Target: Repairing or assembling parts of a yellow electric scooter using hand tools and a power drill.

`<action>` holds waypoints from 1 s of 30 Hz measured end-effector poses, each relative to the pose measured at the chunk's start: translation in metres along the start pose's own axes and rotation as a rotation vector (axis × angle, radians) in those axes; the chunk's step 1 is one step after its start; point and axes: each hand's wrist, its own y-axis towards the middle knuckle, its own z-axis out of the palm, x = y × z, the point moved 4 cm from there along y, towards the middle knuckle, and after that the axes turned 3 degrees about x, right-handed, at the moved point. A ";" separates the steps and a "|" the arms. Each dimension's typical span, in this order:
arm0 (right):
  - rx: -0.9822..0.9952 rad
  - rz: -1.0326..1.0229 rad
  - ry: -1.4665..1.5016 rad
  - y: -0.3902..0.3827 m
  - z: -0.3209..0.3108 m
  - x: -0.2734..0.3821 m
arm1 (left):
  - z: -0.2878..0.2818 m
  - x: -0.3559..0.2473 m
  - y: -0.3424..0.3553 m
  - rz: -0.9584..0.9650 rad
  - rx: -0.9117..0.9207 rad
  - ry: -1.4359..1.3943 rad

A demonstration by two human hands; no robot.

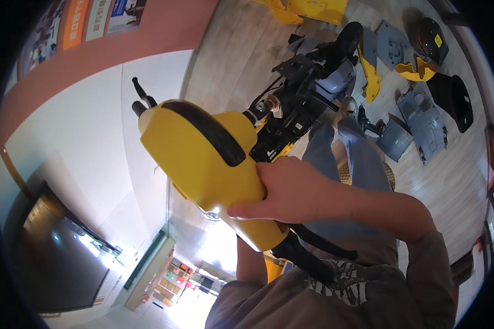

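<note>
In front of me is the yellow handlebar cover of a scooter, with a dark display strip along its top. My right hand is closed on its edge, thumb on the side nearer my body and fingers over the far side. Out of the cover's near end come a black grip and a brake lever; another lever sticks out at the far end. My left forearm goes up behind the cover, which hides the left hand. Below, the stripped scooter frame shows its black inner parts.
Removed panels lie on the floor at the right: grey ones, a yellow one and a black bin-shaped part. A dark helmet is behind them. At the left are a white wall and a large dark screen.
</note>
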 end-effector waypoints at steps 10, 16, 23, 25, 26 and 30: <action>-0.083 -0.100 0.092 0.004 0.007 0.000 | 0.000 0.021 -0.077 0.054 -0.077 -0.119; -0.119 -0.075 0.058 0.000 0.005 0.001 | 0.020 0.013 -0.073 0.018 0.022 -0.195; -0.057 -0.115 0.036 0.003 0.002 0.002 | 0.019 0.019 -0.070 -0.026 0.184 -0.393; -0.059 -0.111 0.035 0.000 0.000 -0.001 | 0.010 0.021 -0.069 -0.033 0.147 -0.343; -0.051 -0.106 0.030 -0.001 -0.002 -0.003 | 0.008 0.021 -0.071 -0.040 0.154 -0.338; 0.124 -0.073 0.243 -0.001 -0.004 -0.027 | 0.026 0.018 -0.062 -0.045 0.148 -0.336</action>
